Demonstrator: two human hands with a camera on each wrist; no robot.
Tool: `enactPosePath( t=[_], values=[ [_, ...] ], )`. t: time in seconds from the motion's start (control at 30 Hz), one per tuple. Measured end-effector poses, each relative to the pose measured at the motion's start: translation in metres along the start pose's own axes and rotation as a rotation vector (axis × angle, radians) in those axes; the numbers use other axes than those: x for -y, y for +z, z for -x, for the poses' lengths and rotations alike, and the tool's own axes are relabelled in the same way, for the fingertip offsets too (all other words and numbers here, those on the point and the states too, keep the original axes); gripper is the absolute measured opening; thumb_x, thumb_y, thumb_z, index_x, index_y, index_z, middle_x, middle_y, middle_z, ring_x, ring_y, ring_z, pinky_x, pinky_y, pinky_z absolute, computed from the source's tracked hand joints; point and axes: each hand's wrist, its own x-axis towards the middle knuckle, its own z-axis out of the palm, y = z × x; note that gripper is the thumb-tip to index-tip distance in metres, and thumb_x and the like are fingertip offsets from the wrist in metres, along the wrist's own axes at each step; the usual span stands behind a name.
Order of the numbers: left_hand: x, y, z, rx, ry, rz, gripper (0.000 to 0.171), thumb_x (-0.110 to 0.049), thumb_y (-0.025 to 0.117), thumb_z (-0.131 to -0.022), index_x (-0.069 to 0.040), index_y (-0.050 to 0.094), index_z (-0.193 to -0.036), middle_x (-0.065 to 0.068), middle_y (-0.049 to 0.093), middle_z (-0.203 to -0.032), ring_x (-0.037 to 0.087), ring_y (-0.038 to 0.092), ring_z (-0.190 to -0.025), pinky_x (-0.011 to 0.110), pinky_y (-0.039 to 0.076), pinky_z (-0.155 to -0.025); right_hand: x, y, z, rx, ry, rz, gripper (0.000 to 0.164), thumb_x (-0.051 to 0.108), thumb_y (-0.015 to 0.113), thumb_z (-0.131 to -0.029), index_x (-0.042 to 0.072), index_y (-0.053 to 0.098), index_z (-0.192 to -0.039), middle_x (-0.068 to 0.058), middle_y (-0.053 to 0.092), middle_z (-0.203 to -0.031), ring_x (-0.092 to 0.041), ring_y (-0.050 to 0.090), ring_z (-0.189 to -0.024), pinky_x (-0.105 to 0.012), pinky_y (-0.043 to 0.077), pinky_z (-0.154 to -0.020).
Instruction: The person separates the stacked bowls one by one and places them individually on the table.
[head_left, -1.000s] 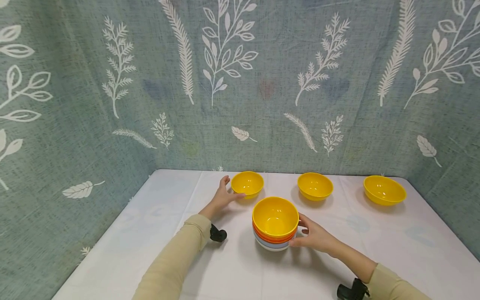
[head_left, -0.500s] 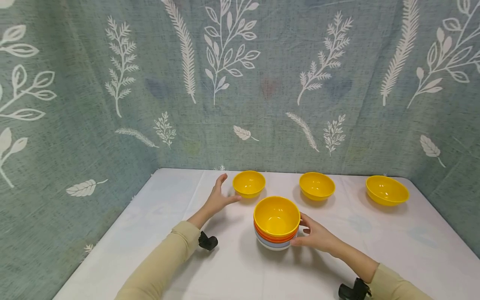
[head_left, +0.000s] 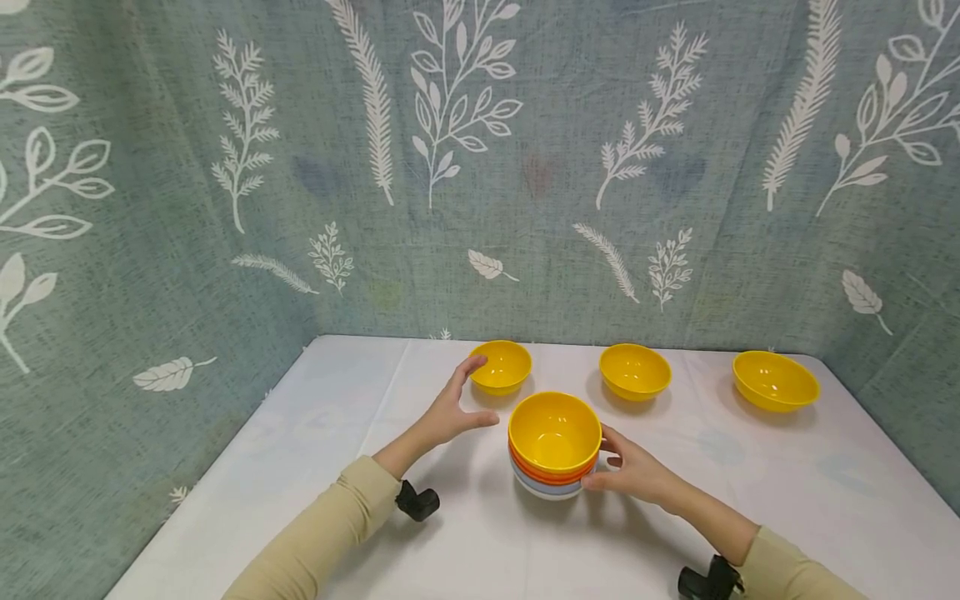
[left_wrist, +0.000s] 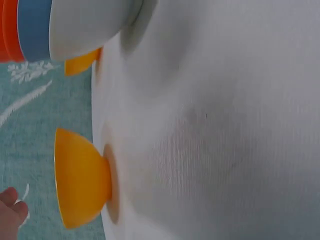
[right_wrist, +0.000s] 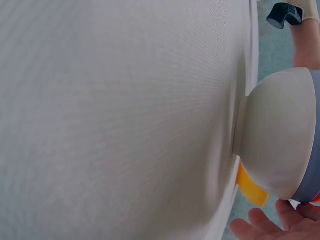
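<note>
A stack of nested bowls stands near the middle of the white table: a yellow bowl on top, orange rims under it, then a blue-grey bowl and a white bowl lowest. My right hand holds the stack's right side, thumb in front and fingers reaching round behind. My left hand hovers left of the stack, holding nothing, thumb and fingers spread apart. Its raised fingers overlap the left rim of the back-left yellow bowl in the head view; the left wrist view shows those fingers apart from that bowl.
Two more yellow bowls stand in the back row, one in the middle and one at the right. A green leaf-patterned curtain closes off the back and sides of the white table.
My left hand drew back leftward from the back-left yellow bowl, then came forward and right toward the stack. The right hand and the bowls stayed in place; the head view shifted slightly.
</note>
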Motion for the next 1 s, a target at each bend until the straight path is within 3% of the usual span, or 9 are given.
enactPosePath(
  t=[0.13, 0.23, 0.6, 0.9, 1.0],
  values=[
    [-0.004, 0.008, 0.005, 0.056, 0.032, -0.003, 0.099, -0.042, 0.074, -0.073, -0.007, 0.015, -0.145, 0.006, 0.026, -0.149, 0.026, 0.019, -0.138, 0.048, 0.016, -0.111, -0.001, -0.001, -0.001, 0.007, -0.008, -0.006, 0.094, 0.034, 0.075, -0.074, -0.001, 0.021, -0.143, -0.020, 0.040, -0.138, -0.037, 0.039, -0.122, -0.052, 0.034, -0.100],
    [-0.008, 0.012, 0.008, 0.108, 0.037, -0.002, 0.098, -0.037, 0.075, -0.074, -0.008, 0.015, -0.145, 0.005, 0.027, -0.149, 0.027, 0.021, -0.137, 0.048, 0.019, -0.110, -0.001, -0.001, -0.001, 0.010, -0.010, -0.008, 0.094, 0.034, 0.075, -0.074, 0.000, 0.021, -0.144, -0.019, 0.040, -0.138, -0.037, 0.039, -0.122, -0.052, 0.034, -0.100],
    [-0.017, 0.028, 0.011, 0.256, 0.079, -0.016, 0.106, -0.051, 0.072, -0.071, -0.009, 0.011, -0.147, 0.005, 0.025, -0.150, 0.023, 0.021, -0.137, 0.050, 0.021, -0.108, -0.001, -0.002, -0.002, 0.009, -0.005, -0.006, 0.094, 0.035, 0.075, -0.074, -0.001, 0.021, -0.143, -0.020, 0.041, -0.136, -0.037, 0.040, -0.122, -0.053, 0.034, -0.100],
    [-0.019, 0.040, 0.011, 0.280, 0.071, -0.013, 0.112, -0.061, 0.070, -0.066, -0.013, 0.009, -0.148, 0.011, 0.020, -0.151, 0.026, 0.022, -0.137, 0.050, 0.020, -0.110, -0.001, -0.003, -0.002, 0.013, -0.001, -0.011, 0.095, 0.036, 0.075, -0.074, -0.001, 0.021, -0.143, -0.020, 0.041, -0.136, -0.037, 0.040, -0.122, -0.052, 0.034, -0.100],
    [-0.021, 0.043, 0.011, 0.276, 0.062, -0.002, 0.116, -0.063, 0.071, -0.063, -0.014, 0.007, -0.148, 0.008, 0.018, -0.152, 0.024, 0.019, -0.138, 0.050, 0.018, -0.110, 0.000, -0.003, -0.001, 0.013, 0.002, -0.007, 0.095, 0.036, 0.075, -0.074, -0.001, 0.021, -0.143, -0.020, 0.041, -0.136, -0.037, 0.040, -0.122, -0.052, 0.034, -0.100]
  ],
)
